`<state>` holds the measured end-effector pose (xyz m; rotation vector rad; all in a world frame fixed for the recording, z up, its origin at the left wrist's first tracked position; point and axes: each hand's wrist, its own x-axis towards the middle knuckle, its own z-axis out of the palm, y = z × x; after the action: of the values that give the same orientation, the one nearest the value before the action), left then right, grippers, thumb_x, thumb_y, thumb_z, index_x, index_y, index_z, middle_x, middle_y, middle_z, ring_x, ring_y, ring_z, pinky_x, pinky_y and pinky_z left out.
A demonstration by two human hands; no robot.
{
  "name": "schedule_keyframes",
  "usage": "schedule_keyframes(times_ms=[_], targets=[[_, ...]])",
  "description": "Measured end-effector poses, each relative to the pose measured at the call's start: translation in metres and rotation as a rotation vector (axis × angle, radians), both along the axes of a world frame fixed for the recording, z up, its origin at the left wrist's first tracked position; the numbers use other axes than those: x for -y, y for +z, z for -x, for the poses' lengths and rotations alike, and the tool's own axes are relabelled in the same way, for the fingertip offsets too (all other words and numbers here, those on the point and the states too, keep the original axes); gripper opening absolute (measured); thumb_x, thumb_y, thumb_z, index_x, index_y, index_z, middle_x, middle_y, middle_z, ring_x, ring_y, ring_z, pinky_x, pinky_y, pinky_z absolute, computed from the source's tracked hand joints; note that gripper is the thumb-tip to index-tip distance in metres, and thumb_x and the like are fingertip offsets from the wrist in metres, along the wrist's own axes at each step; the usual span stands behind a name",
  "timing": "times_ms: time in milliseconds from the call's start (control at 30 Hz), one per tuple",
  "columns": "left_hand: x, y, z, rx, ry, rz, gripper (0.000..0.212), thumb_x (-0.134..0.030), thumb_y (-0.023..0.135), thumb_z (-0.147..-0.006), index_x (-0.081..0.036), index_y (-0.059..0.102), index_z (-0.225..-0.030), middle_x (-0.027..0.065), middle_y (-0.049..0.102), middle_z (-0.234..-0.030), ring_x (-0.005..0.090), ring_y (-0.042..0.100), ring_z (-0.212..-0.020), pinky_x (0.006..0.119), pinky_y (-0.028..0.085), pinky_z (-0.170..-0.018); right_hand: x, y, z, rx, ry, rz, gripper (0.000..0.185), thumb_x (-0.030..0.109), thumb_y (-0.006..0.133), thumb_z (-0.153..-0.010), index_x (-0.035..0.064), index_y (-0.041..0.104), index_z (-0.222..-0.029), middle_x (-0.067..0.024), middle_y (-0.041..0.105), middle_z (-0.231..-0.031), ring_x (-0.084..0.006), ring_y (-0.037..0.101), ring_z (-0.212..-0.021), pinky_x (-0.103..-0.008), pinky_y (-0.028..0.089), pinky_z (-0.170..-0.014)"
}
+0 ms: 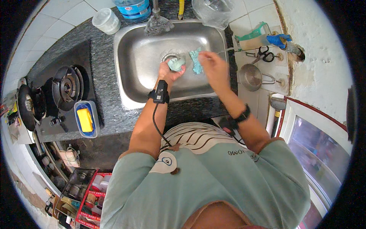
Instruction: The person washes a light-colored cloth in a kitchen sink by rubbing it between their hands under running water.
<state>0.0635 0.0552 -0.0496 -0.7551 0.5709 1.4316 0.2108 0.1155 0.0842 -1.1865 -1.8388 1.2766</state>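
Over the stainless steel sink [137, 77], my left hand [171, 75] is closed around a pale green, crumpled soft thing [175, 63], perhaps a wet cloth. It sits just in front of the drain [169, 56]. My right hand [213, 68] is raised over the right side of the basin, its fingers bent and blurred by movement. Right beside those fingertips is a teal crumpled cloth [196, 61]. Whether the fingers touch or hold that cloth is not clear.
Behind the sink stand a clear plastic tub [106, 21], a blue-labelled bottle [133, 10] and a plastic bag [213, 11]. Left lie a gas burner [67, 86] and a container with a yellow sponge [85, 120]. Scissors [264, 54] and a small pan [251, 77] hang right.
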Motion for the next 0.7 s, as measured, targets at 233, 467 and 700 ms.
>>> schedule_keyframes(times_ms=[233, 467, 700], targets=[[0.015, 0.004, 0.003, -0.051, -0.029, -0.162, 0.018, -0.022, 0.047, -0.081, -0.007, 0.053, -0.088, 0.0108, 0.057, -0.088, 0.0258, 0.053, -0.08, 0.036, 0.043, -0.06, -0.004, -0.118, 0.04, -0.391, 0.035, 1.007, 0.043, 0.034, 0.057, -0.085, -0.0006, 0.056, -0.112, -0.012, 0.062, -0.099, -0.0176, 0.061, -0.081, -0.0294, 0.048, -0.071], [0.024, 0.006, 0.002, -0.24, -0.037, -0.2, 0.044, -0.043, 0.052, -0.087, -0.006, 0.053, -0.112, 0.0108, 0.056, -0.106, 0.0273, 0.05, -0.1, 0.04, 0.04, -0.089, 0.056, -0.086, 0.057, 0.336, 0.353, -0.257, 0.045, 0.029, 0.04, -0.093, 0.0023, 0.044, -0.129, -0.0221, 0.039, -0.134, -0.0376, 0.029, -0.129, -0.0404, 0.024, -0.106], [0.013, -0.01, 0.0, -0.355, 0.001, 0.056, 0.043, -0.034, 0.044, -0.094, -0.003, 0.045, -0.125, 0.0162, 0.047, -0.124, 0.0295, 0.041, -0.118, 0.043, 0.034, -0.097, 0.032, -0.091, 0.066, 0.525, 0.23, -0.688, 0.039, 0.026, 0.038, -0.093, 0.0061, 0.048, -0.126, -0.0244, 0.045, -0.128, -0.039, 0.033, -0.126, -0.0455, 0.017, -0.108]])
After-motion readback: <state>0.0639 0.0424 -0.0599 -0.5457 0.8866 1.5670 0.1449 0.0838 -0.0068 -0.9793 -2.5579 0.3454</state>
